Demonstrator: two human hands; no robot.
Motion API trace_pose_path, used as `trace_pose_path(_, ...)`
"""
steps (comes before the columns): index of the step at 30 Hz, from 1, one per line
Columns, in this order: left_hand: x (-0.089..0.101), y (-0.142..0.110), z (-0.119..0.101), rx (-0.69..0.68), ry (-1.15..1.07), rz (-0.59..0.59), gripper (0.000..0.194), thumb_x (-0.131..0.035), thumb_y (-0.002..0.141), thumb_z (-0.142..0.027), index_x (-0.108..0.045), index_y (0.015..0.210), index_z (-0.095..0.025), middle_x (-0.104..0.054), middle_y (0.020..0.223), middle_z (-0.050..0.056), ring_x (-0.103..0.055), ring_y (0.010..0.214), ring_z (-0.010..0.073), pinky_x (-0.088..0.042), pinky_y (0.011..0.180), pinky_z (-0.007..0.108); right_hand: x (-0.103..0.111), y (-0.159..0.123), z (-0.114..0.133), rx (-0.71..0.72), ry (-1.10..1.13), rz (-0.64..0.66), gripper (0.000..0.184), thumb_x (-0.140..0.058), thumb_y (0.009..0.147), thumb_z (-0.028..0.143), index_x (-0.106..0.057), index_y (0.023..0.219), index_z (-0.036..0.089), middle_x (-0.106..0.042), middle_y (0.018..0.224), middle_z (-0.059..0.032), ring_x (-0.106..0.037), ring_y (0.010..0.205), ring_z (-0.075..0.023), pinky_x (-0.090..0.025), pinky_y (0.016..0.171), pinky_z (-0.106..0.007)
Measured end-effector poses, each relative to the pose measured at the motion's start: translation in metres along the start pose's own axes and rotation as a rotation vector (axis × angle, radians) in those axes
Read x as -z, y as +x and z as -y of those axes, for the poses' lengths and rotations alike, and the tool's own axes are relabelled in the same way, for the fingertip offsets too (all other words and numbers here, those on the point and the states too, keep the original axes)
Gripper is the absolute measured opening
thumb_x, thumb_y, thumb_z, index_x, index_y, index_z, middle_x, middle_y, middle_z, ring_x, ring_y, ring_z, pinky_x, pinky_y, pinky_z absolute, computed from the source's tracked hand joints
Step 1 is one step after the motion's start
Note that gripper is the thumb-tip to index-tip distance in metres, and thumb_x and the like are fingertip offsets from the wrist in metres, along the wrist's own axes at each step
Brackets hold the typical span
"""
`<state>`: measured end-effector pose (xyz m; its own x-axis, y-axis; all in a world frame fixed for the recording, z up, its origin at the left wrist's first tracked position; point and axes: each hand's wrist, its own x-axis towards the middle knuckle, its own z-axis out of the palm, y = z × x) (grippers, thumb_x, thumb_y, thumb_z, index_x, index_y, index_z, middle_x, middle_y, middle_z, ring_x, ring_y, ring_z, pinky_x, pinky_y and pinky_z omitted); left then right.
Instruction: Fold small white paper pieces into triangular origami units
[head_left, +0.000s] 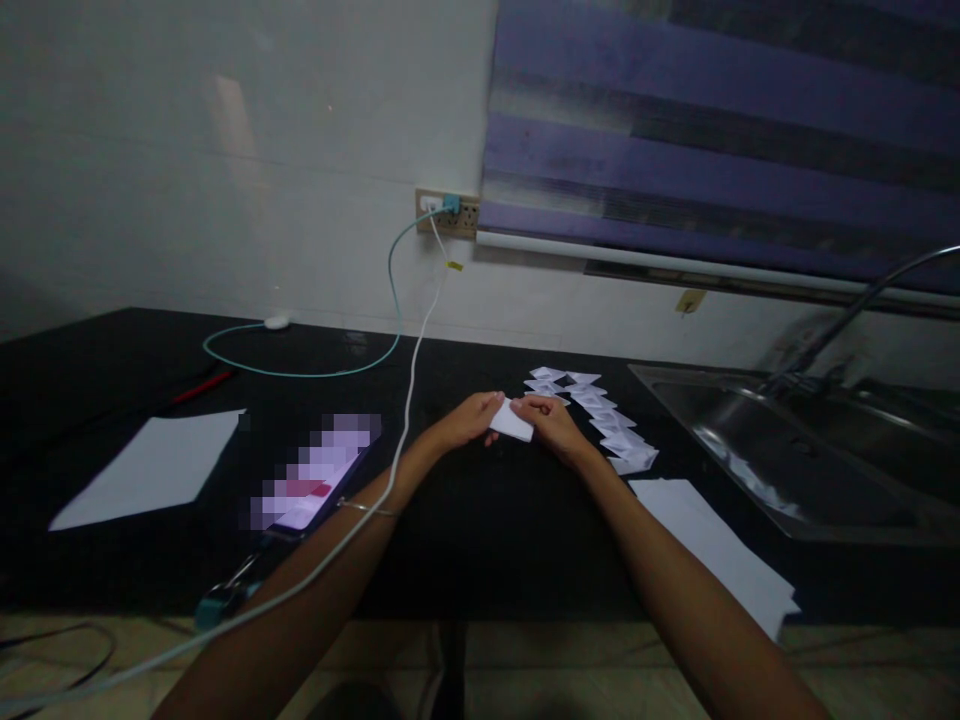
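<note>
A small folded piece of white paper (513, 421) is held between both hands over the black countertop (480, 540). My left hand (474, 418) pinches its left edge, and my right hand (546, 415) grips its upper right side with the thumb on top. Just beyond and to the right of my right hand lie several folded white paper pieces (613, 420) in two rows. A stack of flat white paper sheets (709, 545) rests beside my right forearm.
Left of my arm lie a lit phone (319, 485) and a white sheet (154, 465). A white cable (409, 405) from the wall socket (450, 213) crosses my left forearm. A teal cable (300, 374) loops at the back. A steel sink (806, 465) is on the right.
</note>
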<state>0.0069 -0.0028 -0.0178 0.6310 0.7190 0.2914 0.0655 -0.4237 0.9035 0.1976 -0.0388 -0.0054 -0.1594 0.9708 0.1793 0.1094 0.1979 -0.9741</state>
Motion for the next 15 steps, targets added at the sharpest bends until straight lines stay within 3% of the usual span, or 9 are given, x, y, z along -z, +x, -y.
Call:
trace_pose_path(4,-0.0020,-0.0030,-0.0018,0.000,0.075,0.078,0.060,-0.033,0.101,-0.066,-0.056,0.076,-0.017,-0.056,0.056,-0.001,-0.052,0.047,0.0101,-0.040,0.051,0.022,-0.0021,-0.0011,0.0047,0.046,-0.066,0.000,0.046,-0.077,0.071,0.064,-0.068,0.063,0.019,-0.060,0.060,0.0003,-0.050,0.058,-0.0133,-0.037,0.055,-0.027)
trace_pose_path(9,-0.0011,-0.0049,-0.0041,0.021,0.071,0.061,0.057,-0.039,0.100,-0.065,-0.058,0.081,-0.016,-0.054,0.057,-0.002,-0.050,0.045,0.0095,-0.038,0.048,0.022,-0.0008,-0.0008,0.0007,0.077,-0.110,0.083,0.048,-0.073,0.075,0.065,-0.067,0.065,0.019,-0.056,0.059,0.0017,-0.045,0.055,-0.0117,-0.032,0.053,-0.026)
trace_pose_path(15,-0.0044,-0.0054,-0.0058,0.042,0.096,0.027,0.056,-0.040,0.100,-0.063,-0.058,0.077,-0.015,-0.054,0.056,-0.002,-0.049,0.045,0.0097,-0.036,0.046,0.021,-0.0022,-0.0004,-0.0008,0.077,-0.165,0.055,0.051,-0.072,0.074,0.068,-0.068,0.066,0.018,-0.056,0.057,0.0012,-0.043,0.053,-0.0114,-0.028,0.050,-0.026)
